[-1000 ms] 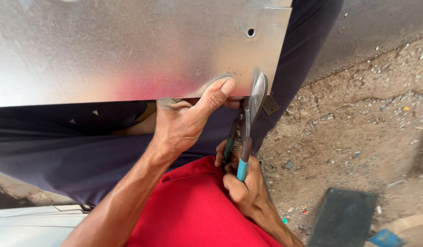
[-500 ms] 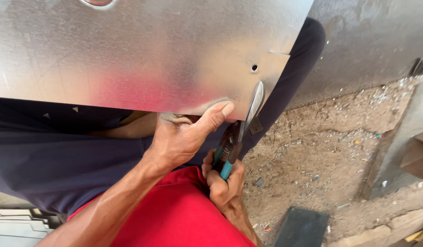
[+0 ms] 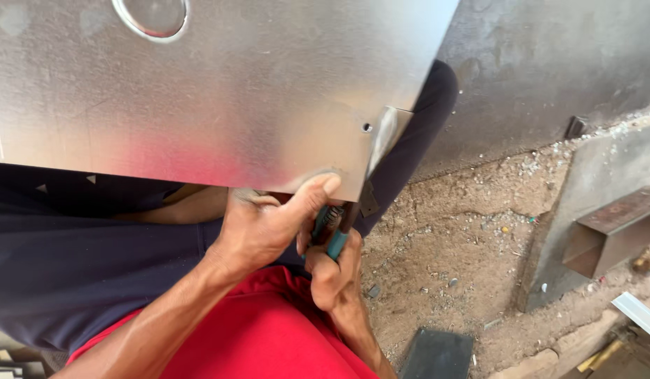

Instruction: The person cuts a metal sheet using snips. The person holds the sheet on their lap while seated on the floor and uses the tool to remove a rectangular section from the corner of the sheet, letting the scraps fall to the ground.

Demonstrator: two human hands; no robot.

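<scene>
Sheet metal rests across lap, shiny, small hole near lower right corner. Left hand pinches sheet's lower edge, thumb pressed flat on top face. Right hand fist closed around teal-handled snips, blades biting into sheet at right corner. Dirt ground lies to right.

Silvery grey metal sheet with a pink sheen — teal-handled snips, red shirt.
</scene>
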